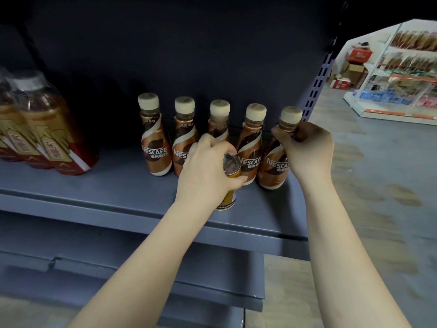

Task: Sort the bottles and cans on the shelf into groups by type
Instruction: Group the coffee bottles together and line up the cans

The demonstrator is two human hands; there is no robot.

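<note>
My left hand (208,166) has its fingers and thumb curled round the top of a small yellow metal can with a silver lid (229,183). The can stands upright near the front of the grey metal shelf (106,185), just in front of the bottles. My right hand (307,150) pinches the neck of the brown plastic coffee bottle with a cream cap at the right end (275,162), fingers bent round it just under the cap. That bottle stands in a row with four more brown coffee bottles (156,143) along the back of the shelf, all upright and close together. Far to the left on the same shelf sits a pack of red and gold drink bottles wrapped in clear plastic (45,129). Past the shelf's right end I see a grey floor (378,162) and a white rack of packets (402,72) well away.
</note>
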